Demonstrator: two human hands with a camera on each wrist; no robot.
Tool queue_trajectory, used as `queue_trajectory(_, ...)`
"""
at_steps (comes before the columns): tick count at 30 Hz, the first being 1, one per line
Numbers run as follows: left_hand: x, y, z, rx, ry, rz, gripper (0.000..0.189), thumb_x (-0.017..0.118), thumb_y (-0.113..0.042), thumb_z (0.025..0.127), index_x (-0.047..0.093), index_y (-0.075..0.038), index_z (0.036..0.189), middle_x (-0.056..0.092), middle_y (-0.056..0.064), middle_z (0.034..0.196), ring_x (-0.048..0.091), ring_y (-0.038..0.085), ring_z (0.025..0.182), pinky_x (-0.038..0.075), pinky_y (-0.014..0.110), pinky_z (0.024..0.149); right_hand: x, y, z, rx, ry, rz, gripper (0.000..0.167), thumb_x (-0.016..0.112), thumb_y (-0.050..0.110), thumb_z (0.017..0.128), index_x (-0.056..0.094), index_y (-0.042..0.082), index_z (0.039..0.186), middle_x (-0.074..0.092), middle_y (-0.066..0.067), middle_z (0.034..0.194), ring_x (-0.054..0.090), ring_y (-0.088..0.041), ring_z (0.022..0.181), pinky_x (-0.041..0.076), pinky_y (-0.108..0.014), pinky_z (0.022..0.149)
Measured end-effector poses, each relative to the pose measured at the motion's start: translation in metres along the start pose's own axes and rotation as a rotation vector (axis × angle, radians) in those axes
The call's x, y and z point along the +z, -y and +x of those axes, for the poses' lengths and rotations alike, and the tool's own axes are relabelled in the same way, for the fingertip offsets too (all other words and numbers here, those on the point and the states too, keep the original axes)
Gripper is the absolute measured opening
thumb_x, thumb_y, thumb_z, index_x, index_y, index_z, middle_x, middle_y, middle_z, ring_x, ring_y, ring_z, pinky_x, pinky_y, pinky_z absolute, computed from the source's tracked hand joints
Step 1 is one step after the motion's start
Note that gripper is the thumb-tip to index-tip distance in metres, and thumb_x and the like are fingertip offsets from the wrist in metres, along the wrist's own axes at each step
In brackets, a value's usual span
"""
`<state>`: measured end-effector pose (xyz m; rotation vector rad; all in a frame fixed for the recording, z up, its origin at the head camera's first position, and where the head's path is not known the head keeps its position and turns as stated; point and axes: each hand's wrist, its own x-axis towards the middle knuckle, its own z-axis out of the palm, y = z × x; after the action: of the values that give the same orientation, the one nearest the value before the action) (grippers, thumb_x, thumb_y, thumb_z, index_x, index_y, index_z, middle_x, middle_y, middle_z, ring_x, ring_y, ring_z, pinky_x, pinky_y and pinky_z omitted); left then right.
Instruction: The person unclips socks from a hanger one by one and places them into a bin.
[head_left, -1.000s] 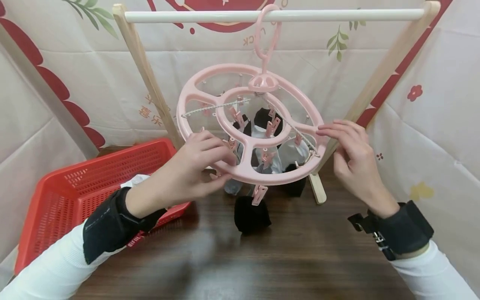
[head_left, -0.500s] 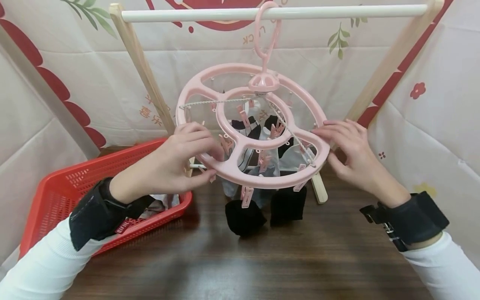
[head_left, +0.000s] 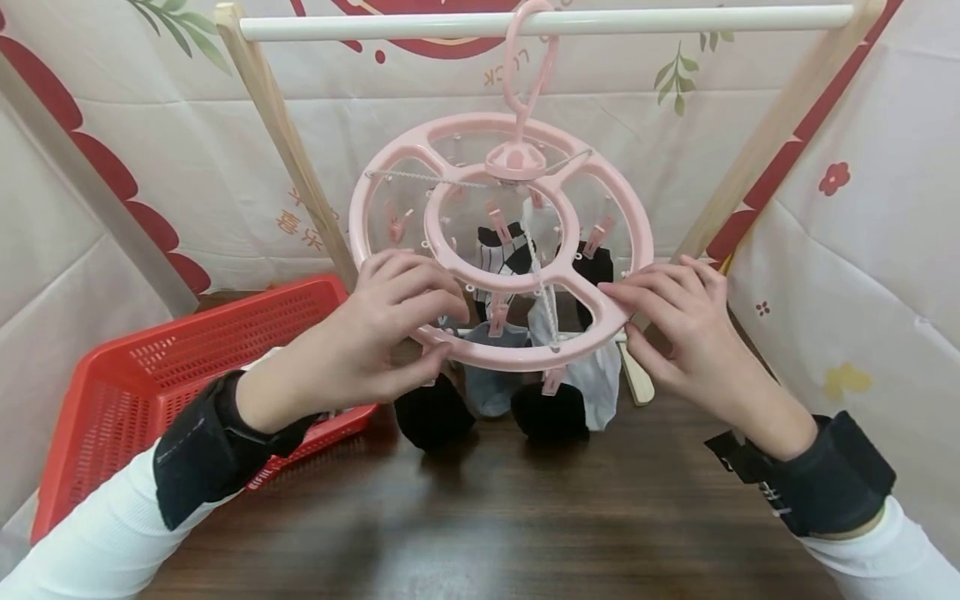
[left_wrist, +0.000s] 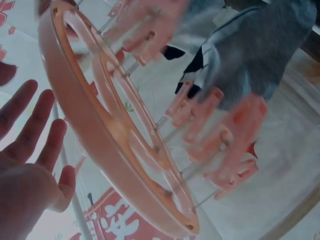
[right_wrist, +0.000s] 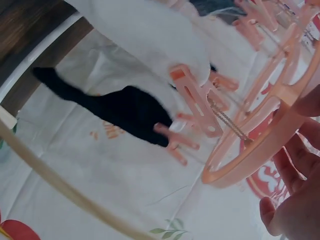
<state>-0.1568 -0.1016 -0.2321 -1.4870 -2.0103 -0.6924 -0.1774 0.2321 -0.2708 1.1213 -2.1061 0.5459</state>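
A round pink clip hanger (head_left: 501, 275) hangs by its hook from the white bar, its ring tilted. Socks are clipped below: black ones (head_left: 435, 412), a light grey one (head_left: 596, 383), a blue-grey one (head_left: 491, 367) and a striped one (head_left: 504, 254). At the ring's left front is my left hand (head_left: 390, 325); the left wrist view shows its fingers (left_wrist: 42, 130) spread beside the ring, apart from it. My right hand (head_left: 678, 329) touches the ring's right side with extended fingers, not curled round it. Pink clips (left_wrist: 225, 135) dangle under the ring.
A red plastic basket (head_left: 112, 392) stands on the left, with some cloth inside partly hidden by my left arm. The rack's white bar (head_left: 660, 20) rests on wooden posts (head_left: 288, 150). Patterned white cloth (head_left: 862, 275) encloses the dark wooden table (head_left: 480, 517).
The hanger has rotated, carrying its spokes, cords and clipped socks round. My hands have shifted slightly along the rim and stay on either side of it.
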Motion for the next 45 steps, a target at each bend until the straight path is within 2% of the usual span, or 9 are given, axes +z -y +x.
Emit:
queue_trajectory(3, 0.004, -0.002, -0.001, 0.007, -0.014, 0.010, 0.020, 0.069, -0.002, 0.077, 0.063, -0.006, 0.095, 0.060, 0.008, 0.100, 0.049, 0.032, 0.103, 0.029, 0.051, 0.091, 0.001, 0.008, 0.002, -0.011, -0.001, 0.004, 0.047, 0.043, 0.042, 0.099, 0.066, 0.003, 0.112, 0.064, -0.015, 0.102, 0.048, -0.038, 0.105, 0.016, -0.059, 0.102)
queue_trajectory(9, 0.013, 0.000, -0.005, -0.024, -0.010, 0.010, 0.025, 0.071, 0.001, 0.074, 0.063, -0.004, 0.097, 0.061, 0.008, 0.100, 0.051, 0.030, 0.102, 0.032, 0.050, 0.091, 0.005, 0.021, 0.006, -0.061, -0.011, -0.040, 0.044, 0.044, 0.039, 0.101, 0.068, 0.003, 0.110, 0.066, -0.014, 0.099, 0.051, -0.037, 0.100, 0.019, -0.058, 0.100)
queue_trajectory(13, 0.020, 0.002, -0.008, -0.048, 0.000, 0.050, 0.025, 0.075, -0.002, 0.075, 0.064, -0.004, 0.097, 0.062, 0.008, 0.098, 0.053, 0.029, 0.098, 0.033, 0.049, 0.090, 0.011, 0.030, 0.010, -0.098, -0.042, -0.044, 0.041, 0.047, 0.037, 0.101, 0.069, 0.003, 0.108, 0.067, -0.012, 0.096, 0.054, -0.035, 0.095, 0.021, -0.059, 0.097)
queue_trajectory(18, 0.027, 0.005, -0.014, -0.074, 0.007, 0.111, 0.026, 0.076, 0.002, 0.073, 0.064, -0.004, 0.095, 0.062, 0.007, 0.092, 0.055, 0.027, 0.093, 0.035, 0.049, 0.090, 0.017, 0.038, 0.015, -0.113, -0.074, -0.031, 0.038, 0.051, 0.036, 0.100, 0.070, 0.003, 0.105, 0.068, -0.009, 0.094, 0.055, -0.032, 0.092, 0.023, -0.063, 0.092)
queue_trajectory(22, 0.030, 0.007, -0.018, -0.088, 0.005, 0.109, 0.026, 0.075, 0.005, 0.073, 0.064, -0.005, 0.093, 0.063, 0.005, 0.090, 0.056, 0.026, 0.090, 0.036, 0.050, 0.090, 0.019, 0.042, 0.017, -0.112, -0.086, -0.040, 0.037, 0.052, 0.035, 0.100, 0.071, 0.004, 0.104, 0.069, -0.009, 0.094, 0.056, -0.032, 0.093, 0.022, -0.064, 0.091)
queue_trajectory(28, 0.030, 0.011, -0.020, -0.108, 0.001, 0.106, 0.025, 0.078, 0.003, 0.074, 0.064, -0.005, 0.093, 0.064, 0.005, 0.091, 0.057, 0.025, 0.092, 0.035, 0.050, 0.090, 0.020, 0.042, 0.016, -0.100, -0.088, -0.050, 0.039, 0.051, 0.036, 0.100, 0.070, 0.003, 0.106, 0.069, -0.012, 0.094, 0.056, -0.034, 0.097, 0.021, -0.064, 0.092)
queue_trajectory(34, 0.028, 0.017, -0.024, -0.127, -0.019, 0.119, 0.026, 0.078, 0.006, 0.073, 0.064, -0.005, 0.093, 0.064, 0.005, 0.091, 0.056, 0.029, 0.094, 0.034, 0.053, 0.088, 0.019, 0.041, 0.013, -0.070, -0.104, -0.067, 0.040, 0.051, 0.037, 0.100, 0.069, 0.001, 0.106, 0.068, -0.013, 0.102, 0.056, -0.035, 0.104, 0.022, -0.060, 0.095)
queue_trajectory(45, 0.013, 0.032, -0.031, -0.164, -0.011, 0.148, 0.026, 0.075, 0.010, 0.074, 0.063, -0.005, 0.091, 0.064, 0.008, 0.093, 0.054, 0.032, 0.098, 0.031, 0.054, 0.086, 0.017, 0.038, 0.008, -0.038, -0.139, -0.068, 0.040, 0.051, 0.034, 0.099, 0.068, 0.000, 0.111, 0.064, -0.016, 0.113, 0.052, -0.036, 0.110, 0.022, -0.061, 0.092)
